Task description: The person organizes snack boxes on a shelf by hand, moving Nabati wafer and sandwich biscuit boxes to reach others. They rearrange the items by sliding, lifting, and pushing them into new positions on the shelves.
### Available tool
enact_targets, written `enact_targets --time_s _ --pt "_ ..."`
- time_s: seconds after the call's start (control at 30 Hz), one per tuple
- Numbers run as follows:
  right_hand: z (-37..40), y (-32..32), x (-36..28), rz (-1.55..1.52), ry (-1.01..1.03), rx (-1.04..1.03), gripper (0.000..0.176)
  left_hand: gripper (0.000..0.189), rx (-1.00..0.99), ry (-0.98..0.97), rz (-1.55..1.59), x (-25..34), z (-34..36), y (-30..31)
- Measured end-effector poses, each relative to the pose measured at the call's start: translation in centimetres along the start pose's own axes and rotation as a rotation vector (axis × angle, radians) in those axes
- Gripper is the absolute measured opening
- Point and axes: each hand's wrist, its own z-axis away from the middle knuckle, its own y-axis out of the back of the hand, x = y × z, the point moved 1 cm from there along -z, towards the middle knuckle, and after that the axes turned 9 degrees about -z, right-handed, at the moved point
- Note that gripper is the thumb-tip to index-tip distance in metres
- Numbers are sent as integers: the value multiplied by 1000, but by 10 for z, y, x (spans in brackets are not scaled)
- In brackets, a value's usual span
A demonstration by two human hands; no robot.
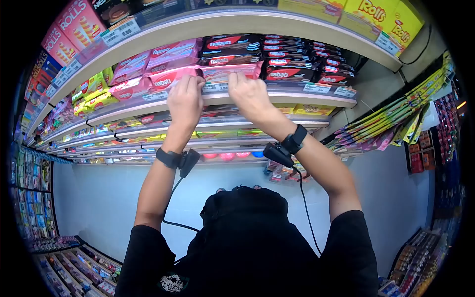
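Right hand (248, 98) is at a stocked shelf (307, 98) above pale floor (109, 198).

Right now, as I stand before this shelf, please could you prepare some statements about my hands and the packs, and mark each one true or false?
1. The left hand and the right hand are both at the same shelf. True.
2. Both wrists are bare. False: a black strap is on the left wrist, and another on the right.
3. A pink Nabati pack shows between the two hands. True.
4. Only yellow packs lie directly to the right of the right hand on its shelf. False: black Nabati packs are stacked there.
5. Yellow Rolls boxes stand on a shelf above the hands. True.
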Motion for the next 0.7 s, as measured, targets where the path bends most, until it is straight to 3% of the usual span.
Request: enact_targets --time_s 0.37,0.7 --pt "15 5 8 -77 -79 -6 18 8 134 -3 -25 13 4 -10" --pt "25 11 17 -75 -86 21 14 8 89 40 28 16 5 -5"
